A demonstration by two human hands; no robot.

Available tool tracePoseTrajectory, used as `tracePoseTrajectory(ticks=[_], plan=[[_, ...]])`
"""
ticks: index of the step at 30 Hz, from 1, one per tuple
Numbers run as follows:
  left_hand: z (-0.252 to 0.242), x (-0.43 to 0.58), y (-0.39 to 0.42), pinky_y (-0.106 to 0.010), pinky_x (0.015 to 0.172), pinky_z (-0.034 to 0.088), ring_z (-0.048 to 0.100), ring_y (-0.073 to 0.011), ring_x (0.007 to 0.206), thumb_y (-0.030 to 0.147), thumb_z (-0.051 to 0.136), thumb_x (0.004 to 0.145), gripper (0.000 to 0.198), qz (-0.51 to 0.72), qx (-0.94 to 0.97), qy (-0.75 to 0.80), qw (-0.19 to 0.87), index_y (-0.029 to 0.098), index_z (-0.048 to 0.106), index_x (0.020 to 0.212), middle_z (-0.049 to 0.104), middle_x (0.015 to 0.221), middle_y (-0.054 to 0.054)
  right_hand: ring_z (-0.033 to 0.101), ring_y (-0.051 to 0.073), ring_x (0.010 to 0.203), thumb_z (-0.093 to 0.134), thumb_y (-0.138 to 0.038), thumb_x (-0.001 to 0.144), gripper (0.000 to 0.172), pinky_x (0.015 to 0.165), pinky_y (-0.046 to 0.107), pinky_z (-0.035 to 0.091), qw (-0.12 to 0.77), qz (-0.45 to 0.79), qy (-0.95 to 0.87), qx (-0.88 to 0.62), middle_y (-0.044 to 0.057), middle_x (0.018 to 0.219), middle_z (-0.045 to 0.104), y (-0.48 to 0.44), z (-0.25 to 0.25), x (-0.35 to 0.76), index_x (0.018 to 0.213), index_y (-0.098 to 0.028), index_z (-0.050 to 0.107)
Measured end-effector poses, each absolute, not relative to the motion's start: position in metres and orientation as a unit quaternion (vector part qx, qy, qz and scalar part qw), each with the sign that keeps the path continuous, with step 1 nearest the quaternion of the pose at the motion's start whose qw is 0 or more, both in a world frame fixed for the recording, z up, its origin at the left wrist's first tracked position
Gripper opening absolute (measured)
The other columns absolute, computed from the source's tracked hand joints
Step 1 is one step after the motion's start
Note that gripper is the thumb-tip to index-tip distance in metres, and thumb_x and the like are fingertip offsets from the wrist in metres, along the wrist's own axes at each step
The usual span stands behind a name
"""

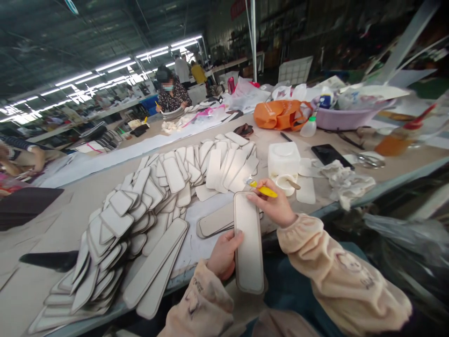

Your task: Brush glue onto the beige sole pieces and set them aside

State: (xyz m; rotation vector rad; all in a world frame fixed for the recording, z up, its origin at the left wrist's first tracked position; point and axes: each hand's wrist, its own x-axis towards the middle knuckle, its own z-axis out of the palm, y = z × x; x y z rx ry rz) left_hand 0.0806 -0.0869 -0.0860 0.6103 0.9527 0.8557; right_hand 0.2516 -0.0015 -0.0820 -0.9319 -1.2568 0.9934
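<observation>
Pale panel (248,248) is gripped by your left hand (224,252) over the table's near edge (180,278); hold it steady while your right hand (277,206) grasps the yellow brush (267,191).

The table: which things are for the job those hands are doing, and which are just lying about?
Seems part of the job:
- long pale panel, in the left hand
- yellow-handled brush, in the right hand
- piled panels
- probably the small white pot with a stick

Seems just lying about:
- orange bag
- black phone-like slab
- crumpled cloth
- lilac basin
</observation>
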Motion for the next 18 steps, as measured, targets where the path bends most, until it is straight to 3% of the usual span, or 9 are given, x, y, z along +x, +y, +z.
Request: tracePoseTrajectory(ticks=[12, 18], plan=[[-0.09, 0.076, -0.093, -0.027, 0.06, 0.046, 0.061, -0.0166, 0.06, 0.045, 0.079, 0.066, 0.045, 0.413, 0.27, 0.446, 0.747, 0.009, 0.071, 0.092, 0.071, 0.074, -0.009, 0.054, 0.014, 0.061, 0.076, -0.04, 0.071, 0.037, 0.056, 0.028, 0.047, 0.595, 0.416, -0.539, -0.427, -0.004, 0.071, 0.054, -0.006, -0.081, 0.247, 0.091, -0.025, 0.048], [-0.092, 0.063, -0.096, -0.027, 0.061, 0.046, 0.059, -0.0148, 0.058, 0.043, 0.082, 0.061, 0.044, 0.438, 0.244, 0.43, 0.751, 0.008, 0.072, 0.086, 0.07, 0.071, -0.009, 0.066, 0.024, 0.07, 0.081, -0.048, 0.063, 0.042, 0.066, 0.042, 0.055, 0.602, 0.413, -0.49, -0.476, 0.005, 0.077, 0.066, -0.007, -0.074, 0.243, 0.084, -0.028, 0.051]])
